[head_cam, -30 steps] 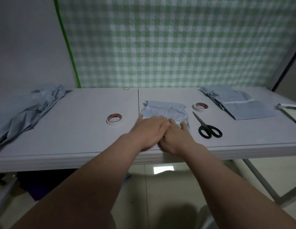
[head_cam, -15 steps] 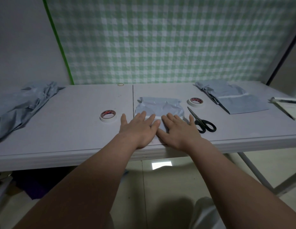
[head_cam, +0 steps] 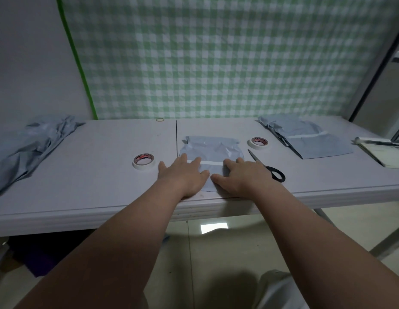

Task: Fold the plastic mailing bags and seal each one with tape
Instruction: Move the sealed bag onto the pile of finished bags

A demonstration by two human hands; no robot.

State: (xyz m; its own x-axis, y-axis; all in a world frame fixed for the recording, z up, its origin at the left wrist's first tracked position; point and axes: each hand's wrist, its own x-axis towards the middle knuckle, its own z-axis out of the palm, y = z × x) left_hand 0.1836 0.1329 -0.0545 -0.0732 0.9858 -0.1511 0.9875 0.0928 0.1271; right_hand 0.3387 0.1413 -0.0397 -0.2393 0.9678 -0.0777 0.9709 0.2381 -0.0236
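A folded grey plastic mailing bag (head_cam: 213, 150) lies near the table's front edge, with a white strip of tape (head_cam: 213, 163) across its fold. My left hand (head_cam: 184, 175) lies flat on the bag's left part, fingers spread. My right hand (head_cam: 242, 176) presses flat on its right part. A gap of bag shows between the two hands. One tape roll (head_cam: 144, 161) sits left of my left hand. A second tape roll (head_cam: 258, 143) sits beyond the bag's right corner. Black-handled scissors (head_cam: 268, 169) lie just right of my right hand.
A crumpled heap of grey bags (head_cam: 26, 150) drapes over the left end of the grey table (head_cam: 93, 175). A flat stack of bags (head_cam: 305, 139) lies at the back right. A notebook with a pen (head_cam: 385, 151) is at the far right. A rubber band (head_cam: 160, 119) lies by the checked backdrop.
My hands were overlapped at the bag's middle; they have slid apart sideways along the fold, uncovering the white tape strip between them.
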